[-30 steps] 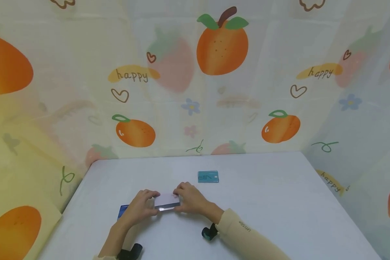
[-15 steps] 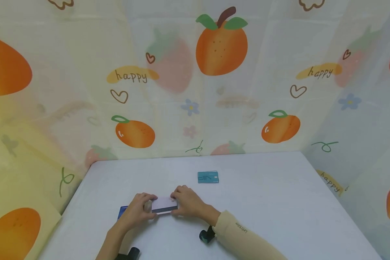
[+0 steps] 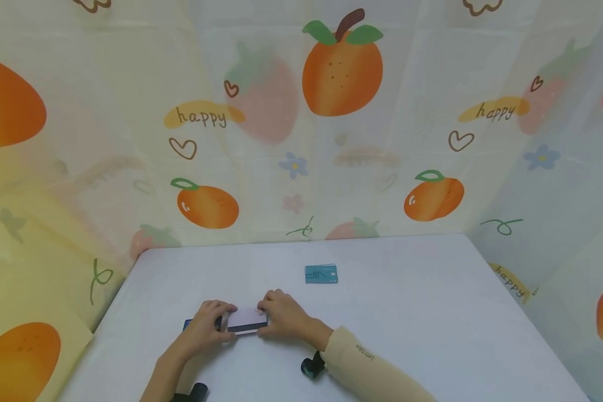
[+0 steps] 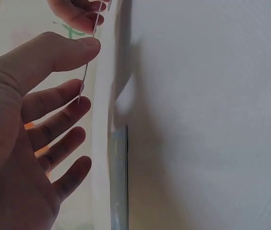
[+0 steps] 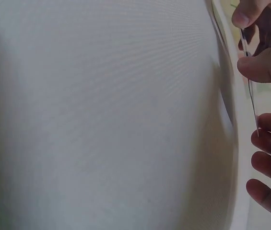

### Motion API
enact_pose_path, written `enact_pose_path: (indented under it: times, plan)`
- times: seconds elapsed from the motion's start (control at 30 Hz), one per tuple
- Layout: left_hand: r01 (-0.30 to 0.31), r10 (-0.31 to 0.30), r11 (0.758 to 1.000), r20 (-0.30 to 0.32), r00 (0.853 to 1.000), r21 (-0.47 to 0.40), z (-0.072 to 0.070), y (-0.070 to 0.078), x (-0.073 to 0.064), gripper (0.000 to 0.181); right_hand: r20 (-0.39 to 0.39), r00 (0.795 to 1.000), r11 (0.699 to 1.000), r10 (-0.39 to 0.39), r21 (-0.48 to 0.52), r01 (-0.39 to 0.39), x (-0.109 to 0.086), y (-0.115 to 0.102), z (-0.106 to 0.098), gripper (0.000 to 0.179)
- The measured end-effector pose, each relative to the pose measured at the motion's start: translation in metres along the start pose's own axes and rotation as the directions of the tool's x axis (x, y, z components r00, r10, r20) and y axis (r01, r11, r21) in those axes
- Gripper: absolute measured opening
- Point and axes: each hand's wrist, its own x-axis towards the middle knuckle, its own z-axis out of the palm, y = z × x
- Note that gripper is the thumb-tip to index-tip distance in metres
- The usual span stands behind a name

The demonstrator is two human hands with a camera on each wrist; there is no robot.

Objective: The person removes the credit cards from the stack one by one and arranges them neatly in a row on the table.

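A pale lilac card with a dark stripe (image 3: 247,319) is held level above the white table between both hands. My left hand (image 3: 203,330) pinches its left end, thumb on the near edge and fingertips on the far edge. My right hand (image 3: 287,319) grips the right end the same way. Seen edge-on in the left wrist view, the card (image 4: 84,76) is a thin line between thumb and fingers. A blue card (image 3: 187,324) lies on the table beside the left hand, mostly hidden by it.
Farther back on the white table (image 3: 407,312) lies a small stack of teal cards (image 3: 321,274) with lettering. A curtain printed with oranges (image 3: 341,72) hangs behind the table and along both sides. Black wrist cameras (image 3: 312,365) sit under the forearms.
Both hands have moved a little left and toward the person, carrying the lilac card with them. The left hand now covers more of the blue card. The teal cards stay put.
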Motion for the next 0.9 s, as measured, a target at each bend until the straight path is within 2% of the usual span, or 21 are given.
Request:
enact_pose_path:
  times: [0.3, 0.57, 0.8, 0.9]
  plan:
    - [-0.022, 0.022, 0.998, -0.007, 1.000, 0.060, 0.000, -0.008, 0.001, 0.050, 0.027, 1.000, 1.000, 0.000, 0.016, -0.001, 0.006, -0.004, 0.006, 0.050]
    - [-0.008, 0.008, 0.997, 0.007, 1.000, 0.071, 0.002, -0.014, -0.001, 0.050, 0.055, 0.998, 1.000, 0.003, 0.003, -0.003, 0.010, -0.009, 0.008, 0.051]
    - [0.036, -0.039, 0.995, 0.030, 0.999, 0.089, 0.001, -0.017, -0.001, 0.050, 0.067, 0.998, 0.999, -0.001, -0.037, 0.003, 0.013, -0.013, 0.006, 0.051]
    - [0.025, -0.029, 0.996, 0.038, 0.999, 0.088, -0.001, -0.017, 0.000, 0.050, 0.075, 0.997, 0.999, 0.009, -0.043, -0.005, 0.014, -0.014, 0.004, 0.051]
